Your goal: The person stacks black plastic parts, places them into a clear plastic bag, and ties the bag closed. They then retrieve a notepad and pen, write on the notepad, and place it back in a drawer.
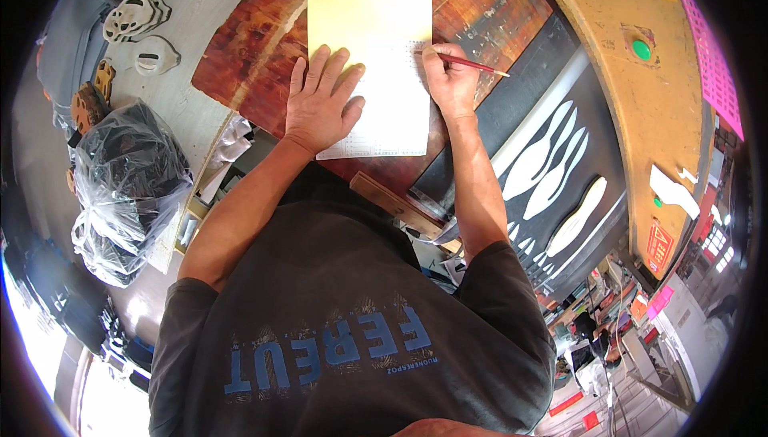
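A pale sheet of paper [376, 5] with small printed rows lies on a reddish-brown patterned board [248, 53]. Flat on the paper's left side rests my left hand [322, 101], its fingers spread and nothing in them. My right hand [450, 81] is at the right edge of the sheet, its fingers pinched round a slim dark red pencil [472, 65]. One pale, pointed end of the pencil sticks out to the right, past the paper. The other end shows only faintly, beside the fingertips and over the printed rows.
Pale sole-shaped pieces [156, 54] lie on the grey table at left, near a clear plastic bag [132, 189] of dark things. To the right, white sole-like shapes [552, 165] show on a black surface. Beyond curves a yellow machine frame [616, 45] with a green button [642, 50].
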Motion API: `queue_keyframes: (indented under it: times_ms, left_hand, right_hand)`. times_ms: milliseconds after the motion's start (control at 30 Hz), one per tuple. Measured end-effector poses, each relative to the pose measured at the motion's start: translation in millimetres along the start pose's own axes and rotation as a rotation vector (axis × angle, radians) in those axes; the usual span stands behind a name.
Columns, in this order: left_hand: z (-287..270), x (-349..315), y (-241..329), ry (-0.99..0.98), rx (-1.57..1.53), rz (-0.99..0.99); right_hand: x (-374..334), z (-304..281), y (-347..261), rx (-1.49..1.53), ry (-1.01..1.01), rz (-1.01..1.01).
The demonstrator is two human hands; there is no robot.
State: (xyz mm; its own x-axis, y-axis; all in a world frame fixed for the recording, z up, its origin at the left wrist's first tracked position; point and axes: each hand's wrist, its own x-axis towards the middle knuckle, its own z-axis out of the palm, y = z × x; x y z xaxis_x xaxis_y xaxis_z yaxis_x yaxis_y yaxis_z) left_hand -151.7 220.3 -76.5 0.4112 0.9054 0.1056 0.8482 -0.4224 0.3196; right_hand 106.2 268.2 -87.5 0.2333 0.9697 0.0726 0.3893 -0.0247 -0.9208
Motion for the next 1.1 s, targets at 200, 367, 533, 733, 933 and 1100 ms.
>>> queue_keyframes:
  times_ms: [200, 367, 533, 733, 933, 1100]
  left_hand:
    - [1, 0, 0, -0.008, 0.008, -0.003]
    - [0, 1, 0, -0.002, 0.002, -0.001]
    - [-1, 0, 1, 0.001, 0.005, -0.001]
    - [-1, 1, 2, -0.003, 0.005, -0.001]
    - [-1, 1, 2, -0.012, 0.018, 0.0]
    - [0, 0, 1, -0.003, 0.024, 0.005]
  right_hand:
    - [-1, -2, -3, -0.107, -0.028, 0.018]
    - [0, -7, 1, 0.254, 0.015, 0.164]
    - [-1, -8, 8, 0.167, -0.01, 0.069]
    - [0, -6, 9, 0.03, -0.002, 0.04]
    - [0, -7, 1, 0.007, 0.003, 0.017]
    - [1, -8, -6, -0.065, -0.001, 0.006]
